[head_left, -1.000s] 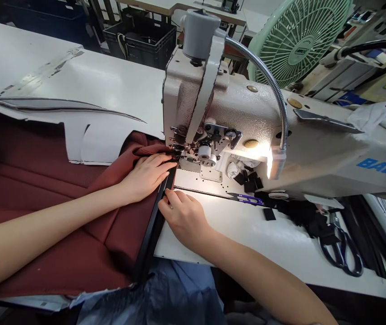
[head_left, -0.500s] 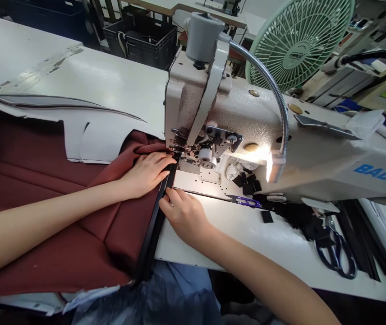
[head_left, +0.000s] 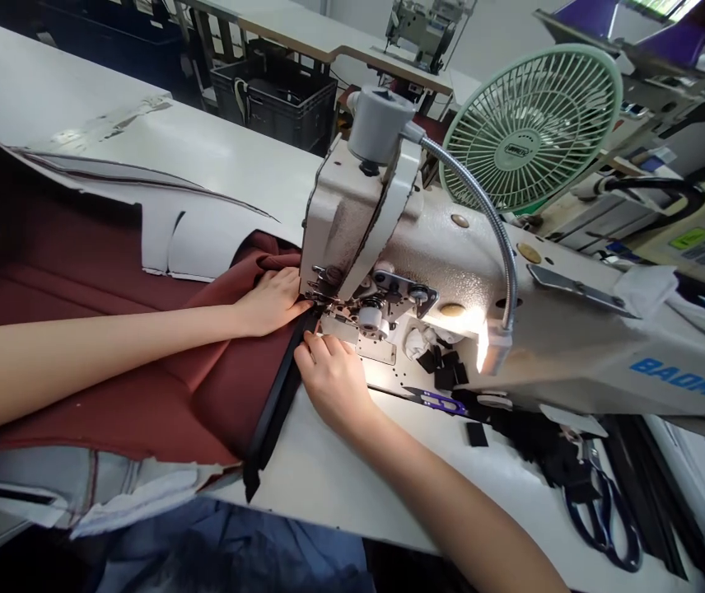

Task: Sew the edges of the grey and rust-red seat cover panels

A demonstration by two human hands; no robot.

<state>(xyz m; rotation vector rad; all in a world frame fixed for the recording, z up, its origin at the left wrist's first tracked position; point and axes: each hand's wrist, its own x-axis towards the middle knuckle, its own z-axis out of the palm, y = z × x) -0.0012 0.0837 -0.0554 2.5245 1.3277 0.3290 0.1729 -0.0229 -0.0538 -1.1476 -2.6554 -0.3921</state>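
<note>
My left hand point(head_left: 272, 303) lies flat, fingers together, on dark red fabric point(head_left: 111, 346) just left of the presser foot of a white sewing machine point(head_left: 427, 272). My right hand point(head_left: 333, 375) rests on the black strip point(head_left: 272, 412) along the fabric's right edge, fingertips pinching it close to the needle. The strip runs from under the foot toward me and hangs past the table's front edge. The needle itself is hidden behind the machine head.
A lit gooseneck lamp point(head_left: 492, 350) hangs beside the needle area. Purple thread snips point(head_left: 442, 402), black scraps point(head_left: 476, 432) and scissors point(head_left: 605, 519) lie on the table to the right. A green fan point(head_left: 531, 128) stands behind the machine. A black crate point(head_left: 278, 91) sits farther back.
Both hands have slid forward toward the presser foot with the fabric and black strip, and more strip has fed under it. The camera has tilted up, showing more of the room behind.
</note>
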